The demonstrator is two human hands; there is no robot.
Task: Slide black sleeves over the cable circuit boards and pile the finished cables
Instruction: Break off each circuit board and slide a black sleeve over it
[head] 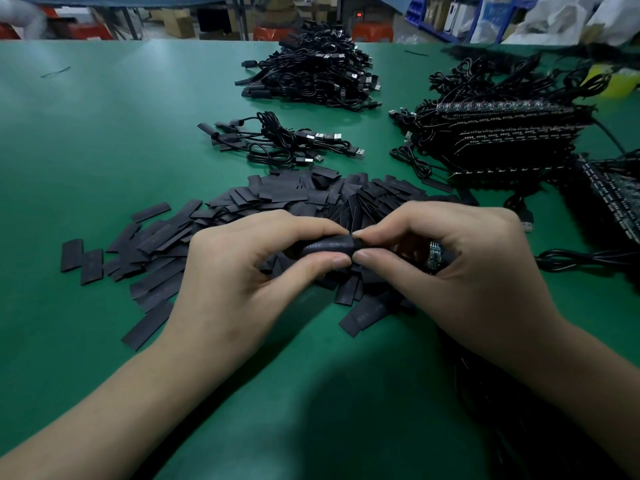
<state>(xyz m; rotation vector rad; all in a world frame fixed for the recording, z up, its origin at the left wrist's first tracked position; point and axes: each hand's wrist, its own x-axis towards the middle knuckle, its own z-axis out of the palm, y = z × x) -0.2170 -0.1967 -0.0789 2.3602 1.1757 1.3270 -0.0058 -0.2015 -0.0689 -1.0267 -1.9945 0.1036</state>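
My left hand (239,268) pinches a black sleeve (327,247) between thumb and forefinger, just above a heap of loose flat sleeves (277,202). My right hand (460,265) meets it fingertip to fingertip at the sleeve's right end. A small blue-green circuit board (434,255) shows inside the curled right fingers, and its black cable (581,258) trails off to the right. A small pile of sleeved cables (277,142) lies behind the heap, with a larger pile (315,72) further back.
A stack of cables with bare circuit boards (502,140) sits at the right, and more boards (616,195) lie at the far right edge. The green table mat (86,150) stretches to the left. Shelves, boxes and bags stand beyond the far edge.
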